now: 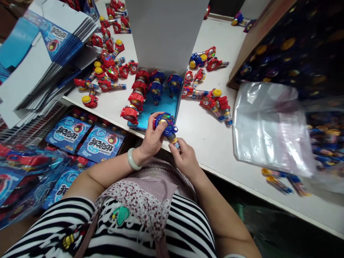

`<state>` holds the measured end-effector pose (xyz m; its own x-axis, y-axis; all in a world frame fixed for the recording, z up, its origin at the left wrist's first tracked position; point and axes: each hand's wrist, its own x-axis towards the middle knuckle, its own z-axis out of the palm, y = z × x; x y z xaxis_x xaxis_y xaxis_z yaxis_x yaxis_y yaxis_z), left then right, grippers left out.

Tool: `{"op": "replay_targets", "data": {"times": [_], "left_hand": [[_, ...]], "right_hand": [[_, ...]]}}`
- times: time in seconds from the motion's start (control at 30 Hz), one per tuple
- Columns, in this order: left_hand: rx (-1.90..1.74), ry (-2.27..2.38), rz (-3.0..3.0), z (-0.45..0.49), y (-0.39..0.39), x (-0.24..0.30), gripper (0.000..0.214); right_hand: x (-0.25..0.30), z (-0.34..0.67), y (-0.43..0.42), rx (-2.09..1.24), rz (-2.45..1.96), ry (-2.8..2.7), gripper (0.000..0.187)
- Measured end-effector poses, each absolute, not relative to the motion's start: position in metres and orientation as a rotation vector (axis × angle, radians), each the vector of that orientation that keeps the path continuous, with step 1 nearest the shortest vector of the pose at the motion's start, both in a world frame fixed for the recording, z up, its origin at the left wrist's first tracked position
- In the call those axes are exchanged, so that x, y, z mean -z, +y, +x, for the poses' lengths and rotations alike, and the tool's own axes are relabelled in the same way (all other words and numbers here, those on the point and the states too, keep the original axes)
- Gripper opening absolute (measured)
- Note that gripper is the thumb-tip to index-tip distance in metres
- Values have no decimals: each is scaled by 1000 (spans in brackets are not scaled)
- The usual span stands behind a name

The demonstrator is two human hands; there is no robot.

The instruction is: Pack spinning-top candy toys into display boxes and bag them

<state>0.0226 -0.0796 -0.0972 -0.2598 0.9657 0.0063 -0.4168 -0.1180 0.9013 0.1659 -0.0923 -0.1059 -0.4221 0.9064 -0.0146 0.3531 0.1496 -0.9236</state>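
Both left hand (153, 138) and right hand (187, 157) grasp a round-headed blue plastic toy (168, 128), its stem (175, 143) pinched between right fingers (175, 153).

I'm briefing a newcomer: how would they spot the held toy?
On the white table stands a box with a blue floor. By its near edge, the left hand and right hand hold a blue toy; its blue neighbours sit inside the box.

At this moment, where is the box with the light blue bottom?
In the head view, the open box stands upper middle on the white table, just beyond the left hand holding a blue toy; loose red toys lie on both sides.
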Motion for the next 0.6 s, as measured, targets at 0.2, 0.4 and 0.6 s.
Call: {"op": "replay_targets", "data": {"times": [0.2, 0.4, 0.6], "left_hand": [[-1552, 1151, 993, 6, -81, 109, 44], [-1588, 1116, 826, 18, -76, 114, 44], [-1546, 1145, 954, 11, -74, 106, 45]], "right_hand": [[116, 159, -86, -1948, -938, -1478, 54], [114, 157, -90, -1719, -1123, -1395, 41], [119, 155, -85, -1948, -1021, -1250, 51]]}}
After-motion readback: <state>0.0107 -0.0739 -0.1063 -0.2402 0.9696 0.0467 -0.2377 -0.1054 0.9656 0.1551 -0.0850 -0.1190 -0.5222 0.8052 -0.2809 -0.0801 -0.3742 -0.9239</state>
